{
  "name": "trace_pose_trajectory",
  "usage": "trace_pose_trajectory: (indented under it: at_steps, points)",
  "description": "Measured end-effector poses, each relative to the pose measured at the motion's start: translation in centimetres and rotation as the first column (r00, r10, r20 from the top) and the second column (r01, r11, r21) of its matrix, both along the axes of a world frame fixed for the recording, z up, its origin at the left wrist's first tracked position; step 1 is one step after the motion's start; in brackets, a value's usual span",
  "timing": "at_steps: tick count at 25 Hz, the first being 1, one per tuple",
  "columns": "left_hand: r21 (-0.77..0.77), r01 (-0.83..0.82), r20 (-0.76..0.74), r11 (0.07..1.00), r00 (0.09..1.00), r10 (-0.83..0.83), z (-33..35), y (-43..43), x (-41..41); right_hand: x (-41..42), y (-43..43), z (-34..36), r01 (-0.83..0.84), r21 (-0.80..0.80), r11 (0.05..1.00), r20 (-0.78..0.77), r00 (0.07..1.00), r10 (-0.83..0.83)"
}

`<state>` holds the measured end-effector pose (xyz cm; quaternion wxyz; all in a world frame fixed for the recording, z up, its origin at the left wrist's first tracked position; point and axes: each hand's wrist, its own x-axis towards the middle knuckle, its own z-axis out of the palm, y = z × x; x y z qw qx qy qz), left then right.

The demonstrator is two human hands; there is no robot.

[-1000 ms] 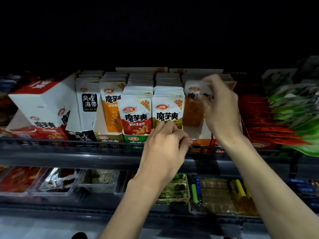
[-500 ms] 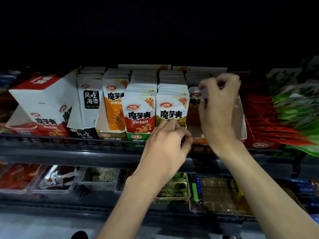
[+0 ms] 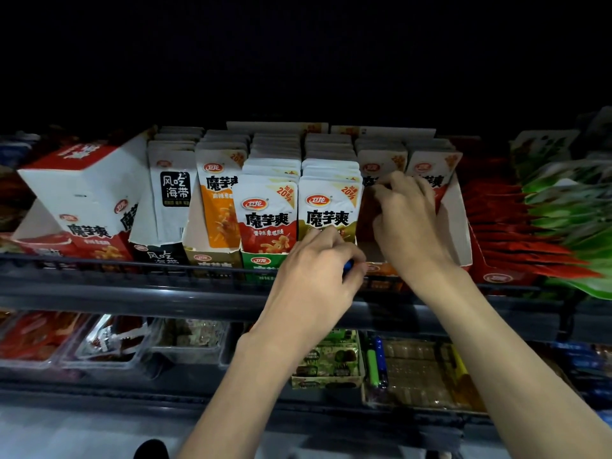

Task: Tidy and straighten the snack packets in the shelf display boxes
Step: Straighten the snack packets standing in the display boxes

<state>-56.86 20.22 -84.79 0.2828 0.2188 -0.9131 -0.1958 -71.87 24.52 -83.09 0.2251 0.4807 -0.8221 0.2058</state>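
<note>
Head view: right hand [image 3: 407, 223] pinches front packet [image 3: 381, 164] in orange box [image 3: 455, 223], mid-straightening. Left hand [image 3: 318, 273] curled at box front, grip unclear. Next, likely: stand packets upright, flush.

Single head-worn view, close, facing forward and down at shelf [image 3: 198, 293]

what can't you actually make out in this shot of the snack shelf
- Head view: blue item in the left hand, nearly all covered by its curled fingers.
- Head view: whether the right hand pinches the front packet; its fingers cover the contact.
- Head view: green packets at right, print blurred.
- Head view: top of the picture, too dark.
</note>
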Motion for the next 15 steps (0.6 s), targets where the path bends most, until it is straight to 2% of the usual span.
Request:
trace_pose_trajectory:
  at_steps: [3, 7, 9, 11, 13, 15]
  points:
    - [0.076, 0.015, -0.059, 0.997, 0.998, -0.01, 0.2, -0.2, 0.4, 0.5, 0.7, 1.5, -0.032, -0.197, 0.98, 0.131, 0.99, 0.059]
    - [0.157, -0.05, -0.288, 0.986, 0.953, 0.094, 1.0, -0.8, 2.0, 2.8, 2.2, 3.9, -0.185, -0.427, 0.885, 0.119, 0.959, 0.257]
    - [0.226, -0.126, -0.42, 0.966, 0.882, 0.213, 1.6, -1.3, 3.3, 4.7, 2.5, 4.4, -0.275, -0.443, 0.853, 0.088, 0.934, 0.347]
    - [0.302, -0.21, -0.482, 0.93, 0.808, 0.339, 2.0, -2.1, 4.8, 6.6, 2.2, 4.3, -0.344, -0.421, 0.839, 0.061, 0.912, 0.405]
    - [0.356, -0.316, -0.451, 0.88, 0.766, 0.457, 2.3, -3.4, 6.5, 8.2, 1.6, 4.2, -0.406, -0.377, 0.832, 0.028, 0.893, 0.448]
    - [0.364, -0.431, -0.354, 0.826, 0.756, 0.55, 2.7, -4.7, 7.8, 9.4, 0.4, 4.9, -0.446, -0.329, 0.832, 0.01, 0.88, 0.476]
